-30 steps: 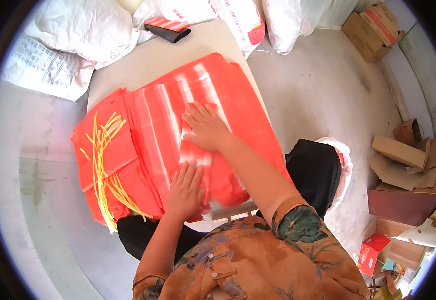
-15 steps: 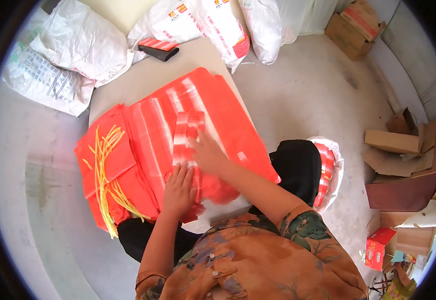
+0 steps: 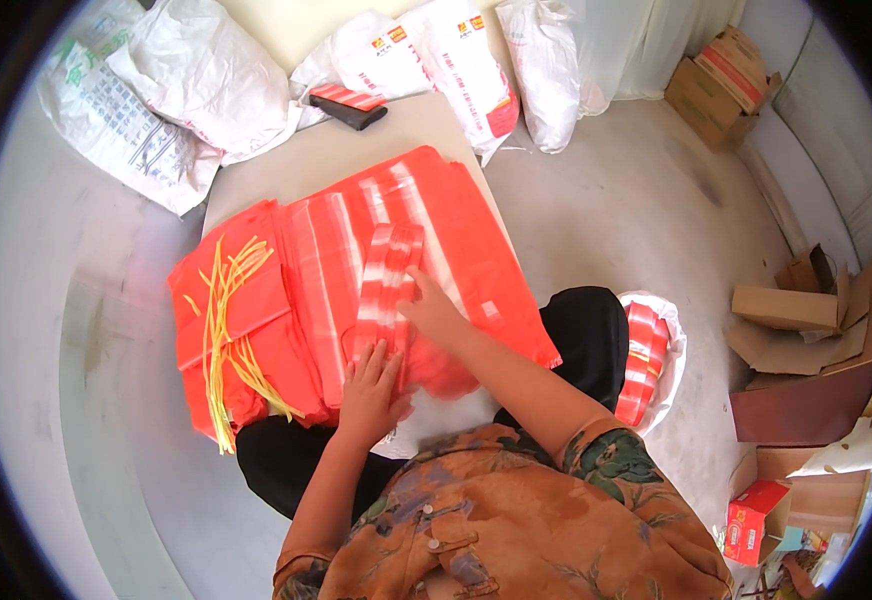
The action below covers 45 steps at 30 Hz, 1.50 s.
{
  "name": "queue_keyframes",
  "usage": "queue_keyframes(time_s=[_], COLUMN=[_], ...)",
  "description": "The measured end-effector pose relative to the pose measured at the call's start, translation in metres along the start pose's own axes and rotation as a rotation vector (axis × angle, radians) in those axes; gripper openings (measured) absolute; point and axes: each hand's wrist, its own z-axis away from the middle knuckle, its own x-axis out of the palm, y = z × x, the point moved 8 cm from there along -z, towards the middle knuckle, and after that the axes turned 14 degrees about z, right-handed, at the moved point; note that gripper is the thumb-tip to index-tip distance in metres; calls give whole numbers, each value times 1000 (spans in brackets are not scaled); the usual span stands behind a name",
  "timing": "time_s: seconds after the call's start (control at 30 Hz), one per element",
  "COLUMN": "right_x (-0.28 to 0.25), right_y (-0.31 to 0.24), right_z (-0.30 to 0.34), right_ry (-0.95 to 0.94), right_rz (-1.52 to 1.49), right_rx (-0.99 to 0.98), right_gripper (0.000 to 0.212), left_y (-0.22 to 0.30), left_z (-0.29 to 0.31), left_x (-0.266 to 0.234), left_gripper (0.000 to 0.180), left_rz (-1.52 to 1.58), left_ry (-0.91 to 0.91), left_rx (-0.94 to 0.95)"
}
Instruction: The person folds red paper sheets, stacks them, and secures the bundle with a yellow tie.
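Note:
A narrow folded red-and-white striped plastic bag (image 3: 384,290) lies lengthwise on top of a wide flat pile of red plastic bags (image 3: 491,280) with white stripes. Across the near end of the folded bag, my left hand (image 3: 368,395) lies flat, fingers stretched out. My right hand (image 3: 434,310) touches the folded bag's right edge with its fingertips, the index finger extended and nothing visibly gripped. Left of the pile, a bundle of yellow ties (image 3: 218,335) is draped over more folded red plastic (image 3: 188,300).
The pile sits on a pale tabletop (image 3: 286,165), with a black-and-red striped item (image 3: 351,105) at its far end. White sacks (image 3: 206,85) stand behind. Right of my knee is a white sack (image 3: 668,385) holding folded striped bundles. Cardboard boxes (image 3: 786,305) line the right side.
My left hand has slid slightly on the near end of the folded bag, which now lies flatter and straighter. My right hand stays at its right edge. The whole view has shifted a little.

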Motion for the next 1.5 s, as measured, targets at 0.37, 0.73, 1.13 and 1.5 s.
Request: queue_keyframes(time_s=[0.37, 0.73, 1.13, 1.5], right_x=[19, 22, 27, 24], right_y=[-3, 1, -8, -12], right_z=[-8, -9, -6, -14], right_ry=[16, 40, -6, -104], right_rz=[200, 271, 201, -55], right_rx=[15, -32, 9, 60], right_gripper=[103, 106, 105, 107], left_y=[28, 23, -227, -338], left_z=[-4, 8, 135, 138], left_x=[16, -38, -197, -205], left_gripper=[81, 41, 27, 31], left_rz=[99, 484, 9, 68], left_ry=[28, 211, 1211, 882], left_rx=[-67, 162, -486, -1005])
